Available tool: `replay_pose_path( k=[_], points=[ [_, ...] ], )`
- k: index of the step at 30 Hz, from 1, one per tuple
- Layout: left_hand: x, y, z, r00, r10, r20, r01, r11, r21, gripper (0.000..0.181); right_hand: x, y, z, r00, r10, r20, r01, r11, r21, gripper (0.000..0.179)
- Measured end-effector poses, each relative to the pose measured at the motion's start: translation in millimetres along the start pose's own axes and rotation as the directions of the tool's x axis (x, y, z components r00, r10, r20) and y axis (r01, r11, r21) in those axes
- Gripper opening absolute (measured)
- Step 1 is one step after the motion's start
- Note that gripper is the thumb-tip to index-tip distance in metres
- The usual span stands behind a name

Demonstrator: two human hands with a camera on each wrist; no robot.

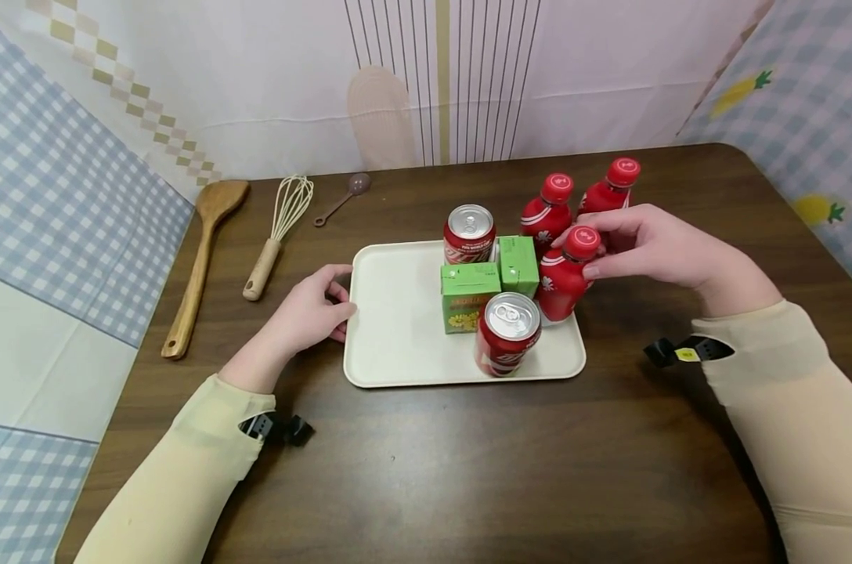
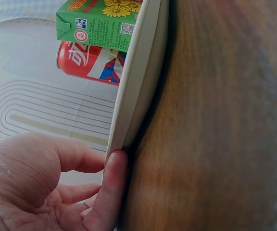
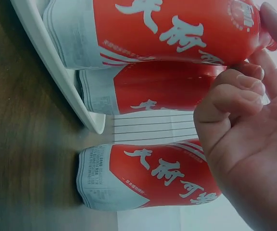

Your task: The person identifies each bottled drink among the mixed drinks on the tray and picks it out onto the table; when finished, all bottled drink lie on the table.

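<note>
The left hand [image 1: 312, 311] touches the tray [image 1: 394, 313], probably steadying it, grip unclear; the right hand [image 1: 655, 244] pinches a bottle [image 1: 561, 286] high up, likely for control; cans [image 1: 507, 337] stand between the hands.

In tray [image 1: 391, 305]: cans [image 1: 508, 337], cartons [image 1: 471, 301], two bottles [image 1: 564, 286]. Off tray, on desk [image 1: 426, 470]: third bottle [image 1: 604, 196], two o'clock; whisk [image 1: 265, 262], ten; spatula [image 1: 201, 266], nine.

Place: a kitchen-like or dining corner; whether a home cannot be told
Wooden spatula [image 1: 202, 251], whisk [image 1: 279, 231], small spoon [image 1: 348, 196]: cooking tools
Tray [image 1: 391, 313]: carries canned, bottled drinks [image 1: 508, 337]
Tabletop [image 1: 454, 470]: dark wood grain
Side cloth [image 1: 814, 110]: checked, fruit-printed, homelike
</note>
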State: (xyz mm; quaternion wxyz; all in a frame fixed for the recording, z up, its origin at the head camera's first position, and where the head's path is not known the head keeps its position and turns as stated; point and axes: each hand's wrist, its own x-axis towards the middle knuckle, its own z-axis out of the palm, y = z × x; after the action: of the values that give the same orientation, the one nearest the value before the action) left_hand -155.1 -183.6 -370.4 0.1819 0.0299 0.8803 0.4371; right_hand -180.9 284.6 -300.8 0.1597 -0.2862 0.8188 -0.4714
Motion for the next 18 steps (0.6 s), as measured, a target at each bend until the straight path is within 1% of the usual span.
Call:
replay_pose_path(
  k=[3,6,10,13,18],
  points=[
    [-0.1,0.8,-0.1,1.0,-0.003,-0.002,0.003,1.0,0.004,0.062,1.7,-0.9,2.2,0.999,0.022,-0.038,-0.023,0.999,-0.031,0.045],
    [0.9,1.0,-0.7,1.0,-0.003,-0.002,0.003,1.0,0.004,0.062,3.7,-1.7,4.6,0.997,0.017,-0.08,-0.023,0.998,-0.067,0.041],
    [0.7,0.8,-0.5,1.0,0.003,0.001,-0.003,1.0,-0.001,0.063,5.0,-3.4,6.9,0.995,0.045,-0.094,-0.053,0.996,-0.078,0.038],
    [0.2,1.3,-0.7,1.0,0.001,0.004,-0.001,1.0,0.006,0.062,3.3,-3.7,6.1,0.996,0.053,-0.065,-0.057,0.997,-0.056,0.042],
    [-0.2,0.6,-0.8,1.0,0.004,0.003,-0.004,1.0,0.004,0.063,0.6,0.0,3.3,0.999,-0.031,0.015,0.031,0.999,-0.023,0.052]
  ],
)
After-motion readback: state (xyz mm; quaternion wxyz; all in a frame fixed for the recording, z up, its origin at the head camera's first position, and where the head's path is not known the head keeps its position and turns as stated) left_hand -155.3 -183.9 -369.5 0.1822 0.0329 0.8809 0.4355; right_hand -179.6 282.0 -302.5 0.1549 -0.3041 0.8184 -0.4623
